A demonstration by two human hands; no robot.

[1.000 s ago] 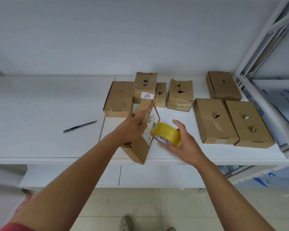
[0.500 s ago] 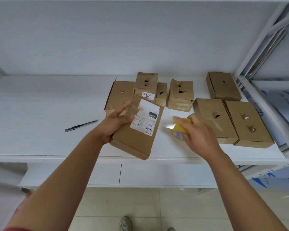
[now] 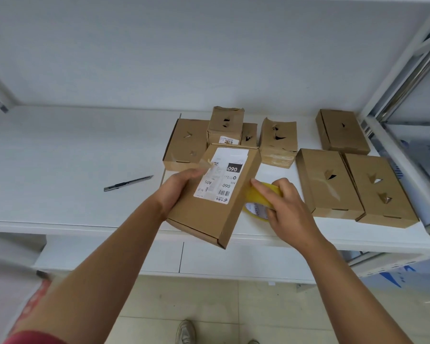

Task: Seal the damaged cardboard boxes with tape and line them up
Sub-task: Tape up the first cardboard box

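Held above the front edge of the desk: a flat cardboard box, label side up and tilted, near corner hanging past the edge. Gripped at its left side by the left hand, thumb over the top face near a torn flap beside the white label. Wrapped around a yellow tape roll just right of the box, the right hand, forefinger stretched toward the box's right edge, where a strip of tape seems to run from the roll. Probably light, judging by the easy one-handed hold; walls thin and likely to dent under a hard squeeze, so best taken along the folded edges and corners, away from the torn spot. Label face likely smooth and a little slippery; bare cardboard offers better grip. Tape likely sticky and prone to folding on itself, so worth keeping taut. Farther back, a cluster of small boxes with triangular cuts, some crumpled; to the right, two larger flat boxes side by side, touching, with another box behind them. Left of the cluster, well apart, a slim knife lying flat. Desk white and smooth, likely to let boxes slide easily. White wall behind, metal shelving at right, tiled floor below with a shoe tip visible.
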